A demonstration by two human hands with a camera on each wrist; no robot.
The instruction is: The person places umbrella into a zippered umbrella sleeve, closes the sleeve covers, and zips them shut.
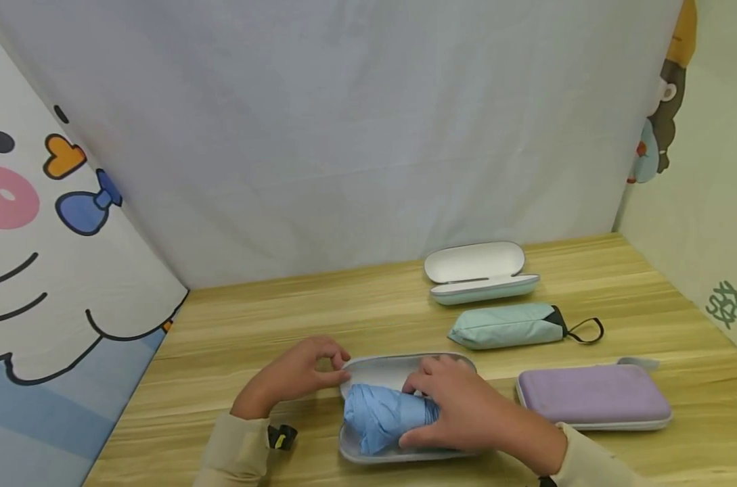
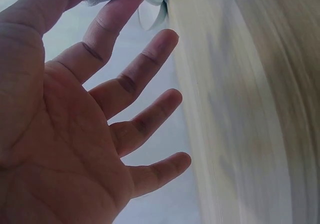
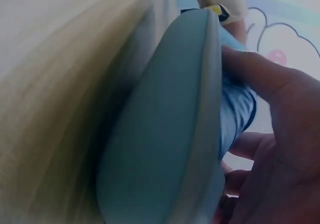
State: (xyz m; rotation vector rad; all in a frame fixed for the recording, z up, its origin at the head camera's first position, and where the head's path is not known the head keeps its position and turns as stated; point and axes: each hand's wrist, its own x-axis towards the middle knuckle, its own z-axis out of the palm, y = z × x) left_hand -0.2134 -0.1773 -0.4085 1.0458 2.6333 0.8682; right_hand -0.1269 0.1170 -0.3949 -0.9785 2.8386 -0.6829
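Crumpled blue bundle [image 1: 373,414], inside the open light-blue hard case [image 1: 375,370], lying lengthwise in its near half, wide end at the case's left, narrower end toward its right. Right hand [image 1: 456,406] over the case's right part, grasping the bundle's narrower end, thumb on the near side, fingers on the far side. Left hand [image 1: 296,373] at the case's left end, thumb and index finger on the corner of the raised lid, other three fingers spread apart; can't tell if those two really pinch it. Black wristband [image 1: 283,437] with yellow mark, left of the case. Purple hard case [image 1: 593,394] with grey strap, shut, right of the light-blue case. Mint fabric pouch [image 1: 507,327], black end and loop, behind and to the right of it. Open glasses case [image 1: 485,293], white inside, mint outside, further behind. All on a wood-grain table [image 1: 246,311]. Pale curtain [image 1: 344,135] well behind the light-blue case; pig-print panel [image 1: 57,270] far to its left.
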